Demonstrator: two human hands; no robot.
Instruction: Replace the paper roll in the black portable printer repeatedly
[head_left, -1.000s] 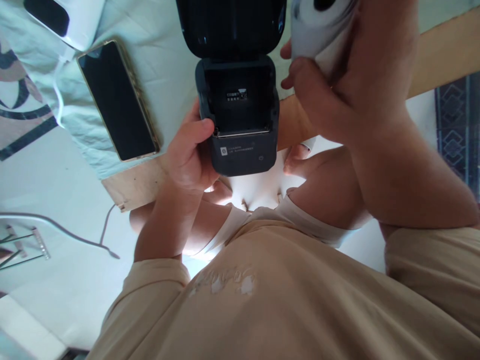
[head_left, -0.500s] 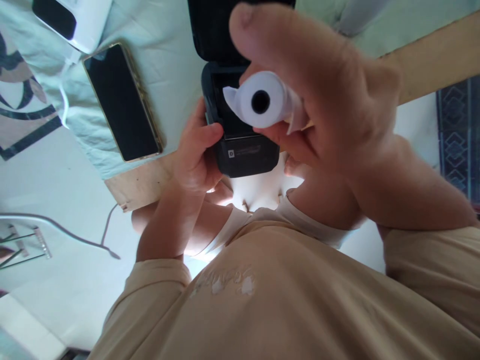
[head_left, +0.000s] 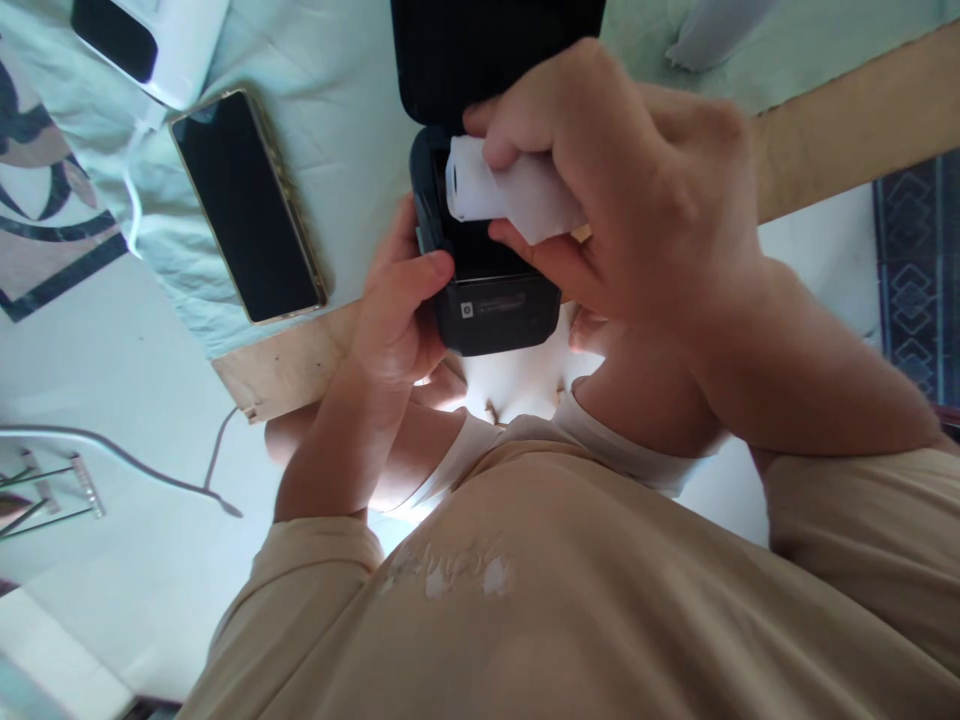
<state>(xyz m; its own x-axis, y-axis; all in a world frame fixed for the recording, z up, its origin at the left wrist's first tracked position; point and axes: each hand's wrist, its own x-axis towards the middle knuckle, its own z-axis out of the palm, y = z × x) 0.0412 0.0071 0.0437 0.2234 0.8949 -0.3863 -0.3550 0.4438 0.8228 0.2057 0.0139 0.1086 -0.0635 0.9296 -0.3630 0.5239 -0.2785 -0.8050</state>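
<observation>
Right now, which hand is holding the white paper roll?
The right hand pinches the paper roll over the open black printer; the left hand only grips the printer's side.

- Smartphone (head_left: 247,205): dark screen, gold-toned edge, lying flat and slanted on the pale green cloth, upper left of the frame.
- White device (head_left: 150,40) with a black panel: top left corner, partly cut off by the frame edge, just beside the smartphone.
- Pale green cloth (head_left: 330,120): creased, covering the upper part of the frame.
- Wooden board (head_left: 847,130): light wood, running from centre left up to the right edge.
- Grey cable (head_left: 142,465): thin, curving across the pale floor, lower left.
- Patterned dark rug (head_left: 915,270): right edge of the frame.
- Beige T-shirt (head_left: 570,590): fills the lower frame.
</observation>
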